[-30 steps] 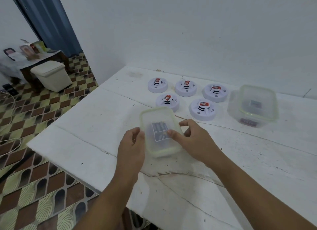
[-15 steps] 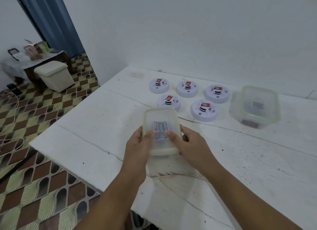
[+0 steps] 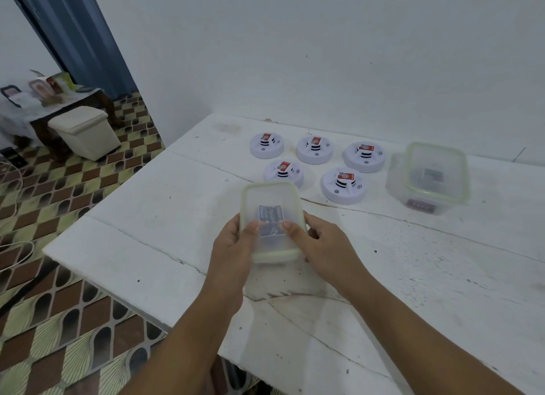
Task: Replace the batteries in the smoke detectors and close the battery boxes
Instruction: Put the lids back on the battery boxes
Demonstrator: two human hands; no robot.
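Left hand (image 3: pixel 236 247) and right hand (image 3: pixel 318 244) gripping opposite sides of a lidded clear battery box (image 3: pixel 272 222), thumbs pressed on its lid, dark batteries (image 3: pixel 271 216) inside; held over the white table (image 3: pixel 442 276). Beyond, five smoke detectors (image 3: pixel 343 185) on the tabletop; second clear box (image 3: pixel 430 178) just right of them.

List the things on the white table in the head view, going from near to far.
Hands: left hand, right hand → lidded box they hold → front two smoke detectors → back three smoke detectors.

Both hands, left (image 3: pixel 233 247) and right (image 3: pixel 320 244), reach forward close together, fingers curled in a grip.
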